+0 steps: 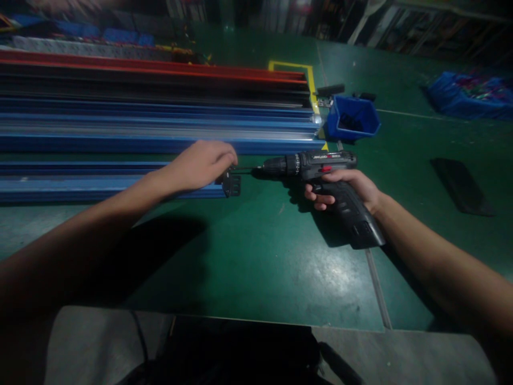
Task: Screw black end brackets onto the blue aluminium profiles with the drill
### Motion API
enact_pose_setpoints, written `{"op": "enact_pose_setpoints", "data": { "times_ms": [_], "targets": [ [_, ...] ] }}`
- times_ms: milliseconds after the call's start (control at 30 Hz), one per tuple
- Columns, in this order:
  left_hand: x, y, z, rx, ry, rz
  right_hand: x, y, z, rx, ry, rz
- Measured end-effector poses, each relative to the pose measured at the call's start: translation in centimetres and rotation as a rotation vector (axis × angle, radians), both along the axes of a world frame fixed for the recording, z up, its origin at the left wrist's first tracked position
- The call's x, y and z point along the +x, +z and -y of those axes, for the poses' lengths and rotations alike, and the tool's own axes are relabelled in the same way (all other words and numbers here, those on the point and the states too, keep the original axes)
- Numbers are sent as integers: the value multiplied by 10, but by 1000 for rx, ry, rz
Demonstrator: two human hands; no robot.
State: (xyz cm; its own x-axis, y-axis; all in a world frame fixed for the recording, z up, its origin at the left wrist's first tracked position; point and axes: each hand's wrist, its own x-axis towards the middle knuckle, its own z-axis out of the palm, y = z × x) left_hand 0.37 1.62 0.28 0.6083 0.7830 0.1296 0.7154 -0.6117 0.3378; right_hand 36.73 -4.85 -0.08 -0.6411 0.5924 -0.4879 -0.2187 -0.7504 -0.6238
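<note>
My right hand [344, 190] is wrapped round the grip of a black cordless drill [324, 163], which points left. A long thin bit [245, 170] reaches from its chuck to a black end cap [232, 184] on a blue metal profile [192, 191]. On top of that profile's right end lies my left hand [204, 163], its fingers bent together beside the bit tip. Whether those fingers pinch something small is hidden.
Several long blue, black and red profiles [160, 120] lie behind. A blue bin [352, 120] stands past their right ends. Farther right are a dark flat object [460, 184] and a blue container [473, 96] of small parts. The green table [256, 256] ends close to me.
</note>
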Motion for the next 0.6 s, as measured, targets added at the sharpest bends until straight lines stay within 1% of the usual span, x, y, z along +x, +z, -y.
{"op": "enact_pose_setpoints", "data": {
  "times_ms": [167, 400, 600],
  "targets": [
    [-1, -2, -1, 3, -16, 9, -1, 1, 0, 18, -9, 7],
    [-2, -4, -2, 13, -12, 19, 1, -2, -1, 40, 38, -21],
    [-2, -4, -1, 17, -5, 35, -1, 1, 0, 55, 33, -8]
  ]
}}
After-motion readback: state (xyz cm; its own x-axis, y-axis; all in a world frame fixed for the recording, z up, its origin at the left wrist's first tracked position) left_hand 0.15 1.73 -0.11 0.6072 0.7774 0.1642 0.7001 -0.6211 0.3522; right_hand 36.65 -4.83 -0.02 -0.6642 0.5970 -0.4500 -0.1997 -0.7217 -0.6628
